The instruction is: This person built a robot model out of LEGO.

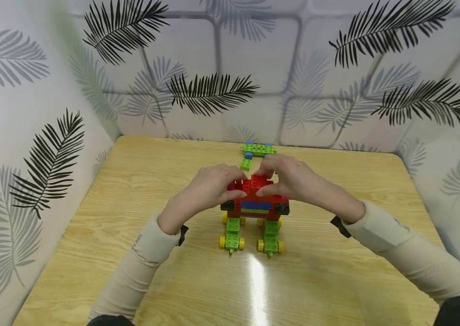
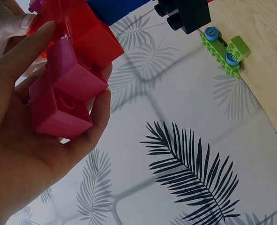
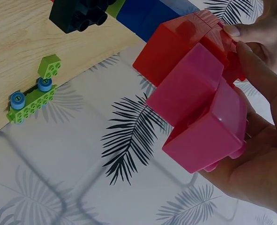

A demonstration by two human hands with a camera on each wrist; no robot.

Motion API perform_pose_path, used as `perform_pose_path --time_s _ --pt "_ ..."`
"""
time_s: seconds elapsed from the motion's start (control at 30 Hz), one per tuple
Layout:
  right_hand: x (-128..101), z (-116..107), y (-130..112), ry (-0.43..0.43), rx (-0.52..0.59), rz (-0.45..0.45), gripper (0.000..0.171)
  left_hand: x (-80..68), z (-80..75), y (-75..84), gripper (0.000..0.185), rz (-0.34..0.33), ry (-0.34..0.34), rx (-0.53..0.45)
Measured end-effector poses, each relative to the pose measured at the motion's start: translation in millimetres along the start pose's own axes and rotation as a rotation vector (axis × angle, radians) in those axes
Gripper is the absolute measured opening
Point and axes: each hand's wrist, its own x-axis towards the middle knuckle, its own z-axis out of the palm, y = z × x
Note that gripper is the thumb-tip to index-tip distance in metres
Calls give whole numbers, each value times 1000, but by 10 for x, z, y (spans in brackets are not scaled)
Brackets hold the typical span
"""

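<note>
A build of toy building bricks stands mid-table, with red bricks (image 1: 258, 182) on top, a blue brick (image 1: 255, 205) below and a black brick (image 1: 282, 208) at each side. Its base is two green wheeled bricks (image 1: 232, 233) with yellow wheels. My left hand (image 1: 213, 184) grips the upper left part; in the left wrist view its fingers curl round pink bricks (image 2: 65, 110), the thumb on a red brick. On the other side my right hand (image 1: 292, 181) holds the upper right, thumb against the red brick (image 3: 175, 40), fingers behind pink bricks (image 3: 208, 131).
Behind the build, a green brick base with blue wheels (image 1: 259, 149) lies near the table's back edge, with a small green brick (image 1: 245, 164) next to it. The wooden table (image 1: 140, 181) meets a leaf-patterned backdrop (image 1: 254, 59) at the back and sides.
</note>
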Motion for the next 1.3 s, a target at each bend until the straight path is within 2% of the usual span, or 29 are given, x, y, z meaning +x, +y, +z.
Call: perform_pose_path --time_s 0.2,0.3,0.47,0.57,0.7,0.83,0.97,1.13,1.3 --pt "7 -9 0 -7 16 -16 32 21 -35 -4 33 15 -24 15" --pt "-10 -24 11 -18 4 -54 31 29 -48 0 34 29 -42 16" --pt "8 -98 78 -81 50 -108 29 -23 -79 -20 35 35 -47 30" --pt "17 -191 229 -93 108 -57 30 -42 -75 -14 34 56 -43 29" --pt "80 -211 579 -29 146 26 29 -66 -63 -10 33 70 -34 21" --pt "207 -45 942 9 147 88 29 -86 -61 -27 31 59 -23 18" --pt "301 230 1221 -4 172 139 32 -79 -56 -19 29 50 -25 9" --pt "434 554 1432 -24 206 132 37 -72 -68 -10 28 44 -30 9" --pt "560 773 1565 -11 225 135 40 -77 -62 -11 27 51 -21 10"
